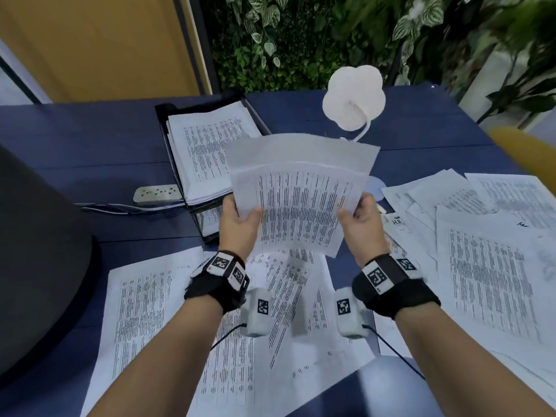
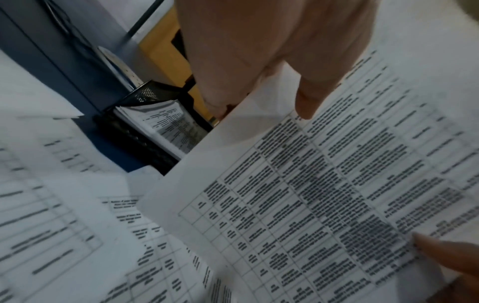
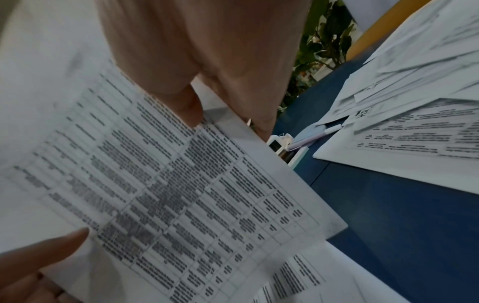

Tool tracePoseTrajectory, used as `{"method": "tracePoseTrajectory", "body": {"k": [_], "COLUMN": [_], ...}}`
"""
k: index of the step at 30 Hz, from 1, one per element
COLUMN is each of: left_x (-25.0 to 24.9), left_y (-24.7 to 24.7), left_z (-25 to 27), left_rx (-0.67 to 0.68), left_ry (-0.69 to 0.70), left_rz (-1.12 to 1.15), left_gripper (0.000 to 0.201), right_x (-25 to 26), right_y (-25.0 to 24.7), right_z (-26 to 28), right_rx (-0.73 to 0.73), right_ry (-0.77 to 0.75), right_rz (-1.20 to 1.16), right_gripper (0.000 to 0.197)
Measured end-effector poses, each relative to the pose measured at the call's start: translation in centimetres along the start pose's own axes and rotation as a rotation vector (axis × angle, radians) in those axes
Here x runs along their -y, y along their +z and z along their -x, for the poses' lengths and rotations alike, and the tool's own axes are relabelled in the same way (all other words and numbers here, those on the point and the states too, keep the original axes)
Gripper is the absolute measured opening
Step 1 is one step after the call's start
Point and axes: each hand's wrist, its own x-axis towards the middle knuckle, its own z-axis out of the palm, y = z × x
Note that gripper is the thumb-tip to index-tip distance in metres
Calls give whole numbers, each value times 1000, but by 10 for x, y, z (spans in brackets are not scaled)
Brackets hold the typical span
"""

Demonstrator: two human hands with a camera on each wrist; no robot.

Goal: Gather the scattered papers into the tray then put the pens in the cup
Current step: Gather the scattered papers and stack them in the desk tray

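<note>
Papers [image 1: 301, 194] pinched between left hand [image 1: 239, 224] and right hand [image 1: 361, 219].

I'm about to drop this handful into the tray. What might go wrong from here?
1. The held sheets are fanned unevenly, pinched only at their side edges by the left hand and right hand; one may slip out.
2. The tray already holds a full, splayed stack, so new sheets might slide off.
3. A pen lies half under the loose papers and may get swept up.
</note>
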Motion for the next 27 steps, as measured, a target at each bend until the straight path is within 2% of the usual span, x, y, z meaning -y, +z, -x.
{"method": "tracePoseTrajectory", "body": {"k": [5,10,12,15,19,24,27], "left_x": [7,10,10,6,5,37,65], "left_y": [3,2,1,-1,0,-5,-8], "left_z": [-2,-7,-10,-12,-9,8,26], "left_rx": [107,116,111,99,63,54,83], "left_ry": [-76,-81,-80,-65,-72,-185,-304], "left_rz": [-11,-40,-64,-40,-83,-273,-375], "left_gripper": [34,34,35,37,35,30,36], "right_x": [-10,-18,-26,-40,-58,-90,-104], "right_y": [2,0,-4,-12,-19,-30,-37], "right_z": [-3,-8,-8,-9,-3,9,14], "right_rx": [67,92,74,43,203,247,321], "right_ry": [51,104,115,190,326,424,476], "right_rz": [67,106,127,145,282,416,522], "right_gripper": [41,42,37,14,16,12,18]}}
